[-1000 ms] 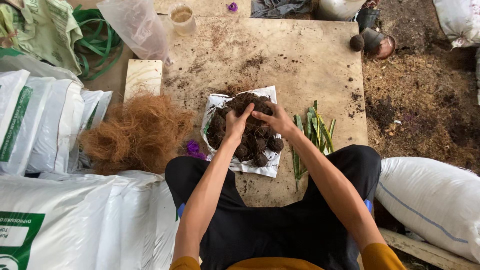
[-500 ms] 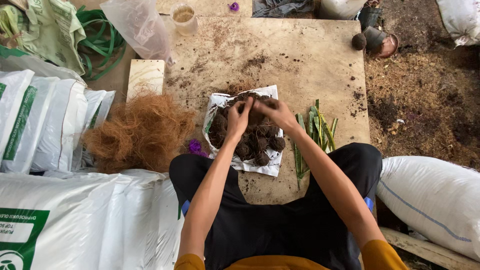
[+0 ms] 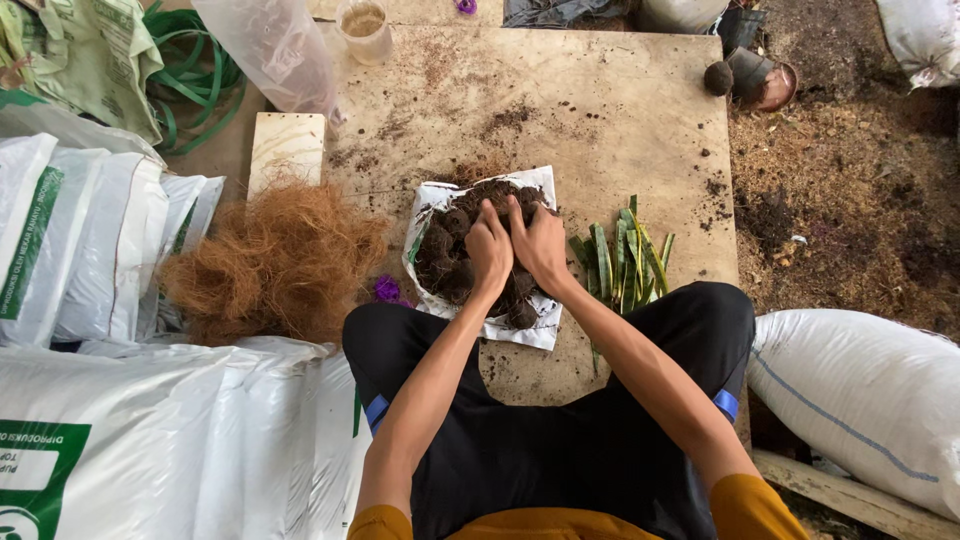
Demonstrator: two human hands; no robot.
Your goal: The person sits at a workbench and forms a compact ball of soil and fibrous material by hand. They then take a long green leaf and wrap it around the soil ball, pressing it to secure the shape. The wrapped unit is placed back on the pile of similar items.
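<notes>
A pile of dark soil clumps (image 3: 452, 262) lies on a white sheet (image 3: 520, 330) spread on a wooden board (image 3: 600, 110). My left hand (image 3: 489, 252) and my right hand (image 3: 538, 242) press side by side into the middle of the pile, fingers curled into the soil. Whether either hand actually grips a clump is hidden by the fingers. Green pointed leaves (image 3: 628, 258) lie on the board just right of my right hand. A heap of brown coconut fibre (image 3: 272, 262) sits left of the sheet.
White filled sacks (image 3: 120, 440) are stacked at the left and another sack (image 3: 860, 400) lies at the right. A clear cup (image 3: 364, 28), a plastic bag (image 3: 275, 50), a small wooden block (image 3: 286, 150) and a green hose (image 3: 200, 80) are at the far side. Loose soil covers the ground at the right.
Both hands have come together from the pile's far edge to its middle and now press down side by side. The view has shifted slightly.
</notes>
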